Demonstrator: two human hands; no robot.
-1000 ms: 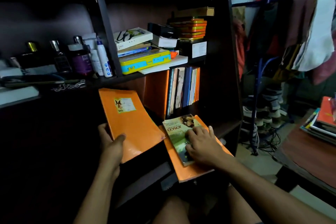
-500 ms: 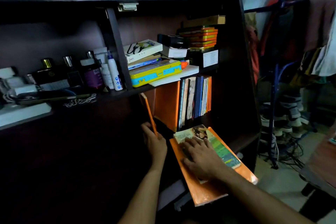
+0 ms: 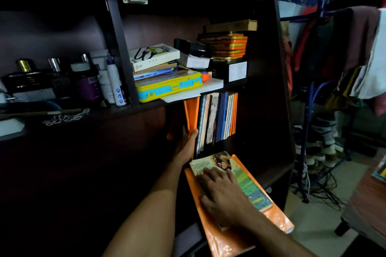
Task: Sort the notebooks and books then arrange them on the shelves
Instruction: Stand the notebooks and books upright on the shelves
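Note:
My left hand [image 3: 187, 146] reaches into the lower shelf [image 3: 273, 175] and grips the bottom edge of an upright orange notebook [image 3: 191, 110]. Thumb and fingers pinch it on either side. The notebook stands at the left end of a row of upright books [image 3: 219, 117]. My right hand [image 3: 223, 194] rests palm down, fingers spread, on a green-covered book [image 3: 248, 188]. That book lies flat on a second orange notebook [image 3: 229, 240], which juts out over the shelf's front edge.
On the upper shelf stand a yellow and blue case [image 3: 167, 86], stacked books [image 3: 153, 56], orange tins [image 3: 227, 46] and several bottles [image 3: 112, 81]. A clothes rack [image 3: 313, 110] and floor cables [image 3: 319, 185] are to the right. A brown table [image 3: 367, 200] is at far right.
My left hand turned the orange notebook upright and moved it right, into the shelf beside the standing books. The right hand stayed on the green book.

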